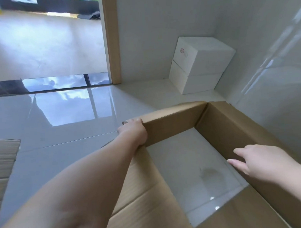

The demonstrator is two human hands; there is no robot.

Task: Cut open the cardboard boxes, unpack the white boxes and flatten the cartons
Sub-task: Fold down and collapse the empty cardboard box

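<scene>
Glossy tiled floor (63, 117), left hand (134, 131) gripping corrugated carton (233, 125)

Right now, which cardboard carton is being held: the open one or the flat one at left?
The open carton; left hand grips its corner. The flattened carton lies untouched.

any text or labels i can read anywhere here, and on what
No text here can be read.
Upper white box: a small red-edged sticker on its left face, with a paler mark beside it; both too small and blurred to read.
Lower white box: no print shows.
Open carton, held at its corner by the left hand: plain brown walls, no print in view.
Flattened cardboard at the left edge: no print in view.
</scene>
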